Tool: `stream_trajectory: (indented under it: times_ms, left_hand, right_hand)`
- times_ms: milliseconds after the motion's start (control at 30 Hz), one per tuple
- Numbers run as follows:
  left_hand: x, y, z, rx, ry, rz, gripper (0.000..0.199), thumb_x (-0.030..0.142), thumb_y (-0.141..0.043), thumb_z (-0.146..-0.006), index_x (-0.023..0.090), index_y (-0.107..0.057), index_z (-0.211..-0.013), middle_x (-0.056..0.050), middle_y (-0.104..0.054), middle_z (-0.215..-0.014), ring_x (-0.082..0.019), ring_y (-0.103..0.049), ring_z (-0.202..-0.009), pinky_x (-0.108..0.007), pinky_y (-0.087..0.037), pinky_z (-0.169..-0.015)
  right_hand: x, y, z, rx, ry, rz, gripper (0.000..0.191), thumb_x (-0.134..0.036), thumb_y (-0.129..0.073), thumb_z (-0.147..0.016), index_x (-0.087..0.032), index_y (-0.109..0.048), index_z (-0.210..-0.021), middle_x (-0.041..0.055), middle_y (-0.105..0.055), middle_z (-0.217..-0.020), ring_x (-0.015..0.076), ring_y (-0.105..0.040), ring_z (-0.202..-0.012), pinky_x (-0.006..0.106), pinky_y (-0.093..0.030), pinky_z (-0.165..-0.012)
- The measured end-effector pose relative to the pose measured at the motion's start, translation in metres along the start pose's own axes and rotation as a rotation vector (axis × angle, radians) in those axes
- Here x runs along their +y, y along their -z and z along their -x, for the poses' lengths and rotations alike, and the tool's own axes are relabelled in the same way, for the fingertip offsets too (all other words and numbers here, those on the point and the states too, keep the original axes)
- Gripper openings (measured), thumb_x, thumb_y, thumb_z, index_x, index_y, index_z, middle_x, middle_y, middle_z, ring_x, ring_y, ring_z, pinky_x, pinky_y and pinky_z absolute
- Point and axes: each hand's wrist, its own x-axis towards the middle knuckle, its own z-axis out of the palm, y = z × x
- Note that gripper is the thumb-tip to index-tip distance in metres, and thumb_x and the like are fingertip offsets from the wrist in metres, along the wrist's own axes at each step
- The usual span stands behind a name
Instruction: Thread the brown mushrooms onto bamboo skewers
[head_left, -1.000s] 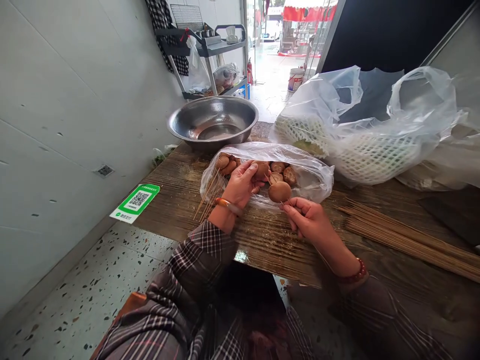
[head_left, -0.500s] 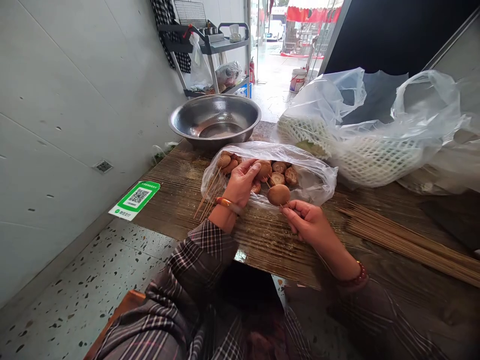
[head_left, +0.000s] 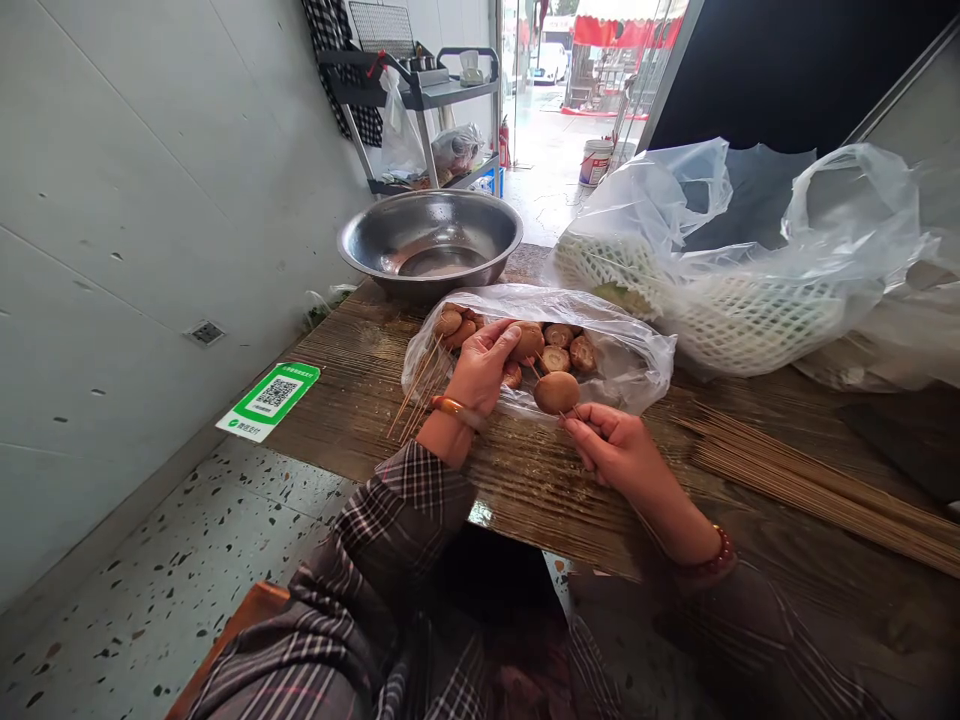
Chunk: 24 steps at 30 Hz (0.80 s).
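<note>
My left hand (head_left: 481,368) pinches a brown mushroom (head_left: 529,341) over the opening of a clear plastic bag (head_left: 637,365). Lower and to the right, my right hand (head_left: 613,438) is closed on thin skewers near a second mushroom (head_left: 556,393) threaded on them. The skewer tips reach from that mushroom to the one in my left fingers; how deep they go in is hard to see. Inside the bag lie loose mushrooms (head_left: 556,359). At its left end, skewered mushrooms (head_left: 448,322) rest with their sticks (head_left: 415,400) poking out over the table.
A steel basin (head_left: 431,240) stands behind the bag on the wooden table (head_left: 337,400). To the right lie a bundle of bare skewers (head_left: 810,480) and plastic bags (head_left: 750,290) with net-wrapped produce. A green QR-code card (head_left: 271,398) sits at the left edge, near the wall.
Both hands keep nearly the same place. The skewered mushroom in my right hand has shifted very slightly upward.
</note>
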Motion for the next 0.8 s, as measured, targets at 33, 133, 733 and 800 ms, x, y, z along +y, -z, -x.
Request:
stream_trajectory:
  times_ms: [33,133,733,800]
  left_hand:
    - [-0.0001,-0.0003,0.0001,-0.006,0.005,-0.004,0.03,0.038,-0.081,-0.075,0.016,-0.071,-0.092,-0.004,-0.071,-0.08,-0.01,-0.059,-0.06,-0.021,-0.031,-0.046]
    - [-0.0011,-0.0008,0.0006,-0.022,0.017,-0.029,0.035,0.041,-0.081,-0.076,0.015,-0.073,-0.098,-0.006,-0.073,-0.083,-0.012,-0.06,-0.06,-0.022,-0.031,-0.045]
    - [-0.0083,-0.0087,0.0093,-0.028,0.064,-0.06,0.041,0.038,-0.082,-0.076,0.015,-0.078,-0.109,-0.009,-0.078,-0.101,-0.011,-0.063,-0.066,-0.021,-0.039,-0.05]
    - [-0.0097,-0.0087,0.0095,-0.045,0.08,-0.041,0.043,0.039,-0.082,-0.076,0.014,-0.077,-0.11,-0.009,-0.078,-0.097,-0.012,-0.064,-0.067,-0.021,-0.041,-0.052]
  right_hand:
    - [0.0,0.0001,-0.0001,0.002,-0.005,0.001,0.035,-0.054,-0.063,-0.088,-0.019,-0.065,-0.082,-0.0073,-0.048,-0.047,0.0073,-0.037,-0.035,0.021,-0.028,-0.036]
    - [0.0003,-0.0002,-0.0006,0.012,-0.014,0.002,0.036,-0.054,-0.063,-0.088,-0.02,-0.064,-0.08,-0.0071,-0.048,-0.047,0.0076,-0.037,-0.035,0.021,-0.029,-0.036]
    - [-0.0021,-0.0049,-0.0024,0.05,-0.019,-0.073,0.045,-0.064,-0.065,-0.082,-0.02,-0.061,-0.073,-0.0058,-0.046,-0.048,0.0082,-0.034,-0.04,0.022,-0.026,-0.035]
    - [-0.0019,-0.0054,-0.0024,0.053,-0.007,-0.07,0.044,-0.064,-0.064,-0.083,-0.02,-0.063,-0.076,-0.0058,-0.046,-0.049,0.0086,-0.034,-0.04,0.023,-0.026,-0.036]
